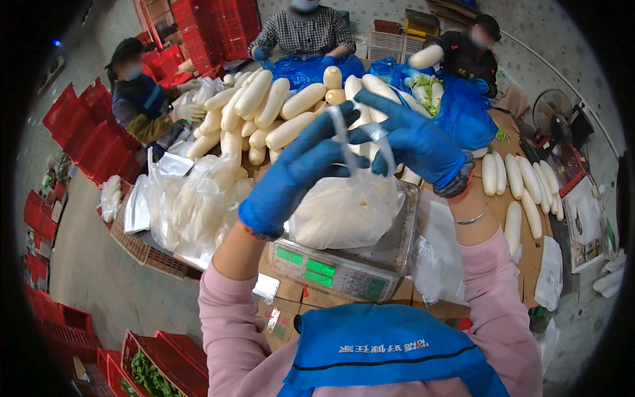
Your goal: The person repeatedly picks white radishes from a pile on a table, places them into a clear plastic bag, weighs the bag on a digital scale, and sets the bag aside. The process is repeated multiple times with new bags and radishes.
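My left hand (297, 173), in a blue glove, has its fingers on one handle of a clear plastic bag (347, 208). The other handle loop is at the fingers of my right hand (421, 139), gloved in blue as well. Both handles are stretched upward between my hands. Pale contents show through the bag, probably white radishes. The bag rests on the metal pan of a digital weighing scale (342, 273) with lit green displays. Just beyond my hands lies a large heap of white radishes (297, 99).
Filled clear bags (193, 203) lie on the left. Loose radishes (531, 183) sit on cardboard at right, near a fan (553, 114). Blue plastic bags (461, 109) lie beyond. Co-workers stand at left (144, 99), far side (307, 34) and right (471, 54). Red crates (99, 134) are stacked left.
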### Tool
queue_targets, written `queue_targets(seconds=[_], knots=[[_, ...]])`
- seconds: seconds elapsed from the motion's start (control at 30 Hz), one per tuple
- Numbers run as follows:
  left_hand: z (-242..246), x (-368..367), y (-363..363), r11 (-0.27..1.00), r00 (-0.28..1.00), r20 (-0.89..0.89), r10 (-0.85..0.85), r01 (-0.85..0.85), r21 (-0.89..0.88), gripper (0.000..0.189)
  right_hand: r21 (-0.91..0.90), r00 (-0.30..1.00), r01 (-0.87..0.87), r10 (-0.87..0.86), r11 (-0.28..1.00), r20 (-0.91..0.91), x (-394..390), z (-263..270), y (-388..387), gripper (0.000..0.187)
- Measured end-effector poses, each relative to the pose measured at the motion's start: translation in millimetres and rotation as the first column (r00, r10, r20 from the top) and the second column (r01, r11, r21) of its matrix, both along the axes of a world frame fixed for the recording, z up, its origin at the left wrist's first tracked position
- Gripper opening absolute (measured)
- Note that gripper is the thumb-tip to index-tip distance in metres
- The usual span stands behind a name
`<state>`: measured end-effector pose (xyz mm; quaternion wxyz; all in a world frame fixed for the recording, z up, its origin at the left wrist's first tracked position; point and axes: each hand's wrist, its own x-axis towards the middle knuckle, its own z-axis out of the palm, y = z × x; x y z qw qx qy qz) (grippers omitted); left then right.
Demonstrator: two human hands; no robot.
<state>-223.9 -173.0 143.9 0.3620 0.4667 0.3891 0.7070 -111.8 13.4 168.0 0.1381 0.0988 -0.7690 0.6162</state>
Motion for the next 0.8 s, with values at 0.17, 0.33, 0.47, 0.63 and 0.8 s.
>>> queue_targets(seconds=[0.17,0.33,0.47,0.63,0.8], knots=[[8.1,-3.5,8.6,0.986,0.977,-0.210,0.029,-0.063,-0.157,0.065,-0.141,0.988,-0.048,0.067,0.989,0.136,2.9,0.9,-9.7,0.080],[-38.8,-18.0,0.3,0.940,0.698,-0.669,0.256,-0.340,0.005,0.032,0.390,0.838,0.485,-0.544,0.783,0.050,-17.5,-32.9,23.6,0.047],[-58.8,20.1,-7.2,0.986,0.317,-0.941,0.117,0.074,0.148,0.036,0.638,0.686,0.626,-0.706,0.449,-0.176,-52.9,-102.4,83.0,0.030],[-76.7,8.3,-18.3,0.930,0.501,-0.798,0.335,-0.312,0.195,0.040,0.176,0.790,0.574,-0.597,0.800,0.139,-58.4,-119.2,101.3,0.029],[-82.5,6.9,13.2,0.809,0.406,-0.824,0.395,-0.579,0.103,0.065,-0.097,0.971,0.233,-0.227,0.968,0.069,-14.5,-17.9,-12.2,0.036]])
